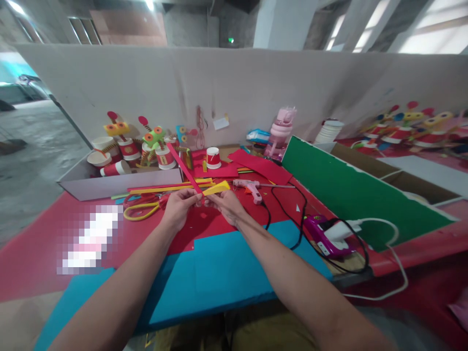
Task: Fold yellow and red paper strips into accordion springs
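Observation:
My left hand (180, 208) pinches the near end of a long red paper strip (185, 168), which slants up and away to the left. A yellow paper strip (217, 188) is held by my right hand (227, 204), its free end pointing right. The two strips meet between my fingertips, where the exact joint is too small to make out. Just left of my left hand lie scissors with yellow and red handles (141, 212). A pink glue gun (250, 189) rests on the red table covering, right of my right hand.
Blue sheets (234, 268) cover the near edge. Paper-cup figures (155, 139) stand in a white box (157, 183) at the left. A red-and-white cup (213, 158) and pink bottle (283, 129) stand behind. A green panel (358, 195), purple power socket (327, 236) and cables lie right.

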The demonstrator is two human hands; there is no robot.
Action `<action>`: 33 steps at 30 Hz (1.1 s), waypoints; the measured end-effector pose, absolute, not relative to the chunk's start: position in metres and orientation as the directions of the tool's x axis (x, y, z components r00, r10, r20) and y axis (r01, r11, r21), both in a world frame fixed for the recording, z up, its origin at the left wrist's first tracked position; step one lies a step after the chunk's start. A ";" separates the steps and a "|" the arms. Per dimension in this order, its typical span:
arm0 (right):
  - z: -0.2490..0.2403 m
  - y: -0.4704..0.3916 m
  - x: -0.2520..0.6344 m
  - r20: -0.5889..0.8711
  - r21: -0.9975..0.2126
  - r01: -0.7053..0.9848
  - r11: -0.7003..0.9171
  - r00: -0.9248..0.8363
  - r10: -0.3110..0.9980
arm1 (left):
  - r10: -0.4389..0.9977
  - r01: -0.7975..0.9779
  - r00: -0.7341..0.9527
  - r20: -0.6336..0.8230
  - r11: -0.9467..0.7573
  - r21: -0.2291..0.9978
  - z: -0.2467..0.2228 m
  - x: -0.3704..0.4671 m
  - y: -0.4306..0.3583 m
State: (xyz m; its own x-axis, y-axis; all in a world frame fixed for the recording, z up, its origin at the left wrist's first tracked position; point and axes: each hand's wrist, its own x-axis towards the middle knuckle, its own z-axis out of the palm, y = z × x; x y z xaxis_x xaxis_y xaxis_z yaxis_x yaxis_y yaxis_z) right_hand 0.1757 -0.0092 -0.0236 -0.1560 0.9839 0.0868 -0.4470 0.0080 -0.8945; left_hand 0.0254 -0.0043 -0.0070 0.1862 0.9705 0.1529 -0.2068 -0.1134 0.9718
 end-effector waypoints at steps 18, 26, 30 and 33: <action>-0.023 -0.010 0.176 0.087 -0.957 -0.287 0.051 -0.114 0.990 | 0.986 -0.187 0.129 0.106 -0.081 0.979 -0.014 0.025 0.001; -0.023 -0.009 0.177 0.113 -0.971 -0.218 0.099 -0.052 0.992 | 0.986 -0.231 0.150 0.070 -0.033 0.972 -0.014 0.026 -0.002; -0.025 -0.008 0.175 0.133 -0.962 -0.241 0.126 -0.010 0.991 | 0.979 -0.286 0.168 0.120 -0.068 0.956 -0.015 0.027 -0.002; -0.026 -0.008 0.172 0.150 -0.947 -0.280 0.158 0.049 0.987 | 0.970 -0.297 0.200 0.139 -0.075 0.952 -0.015 0.030 -0.004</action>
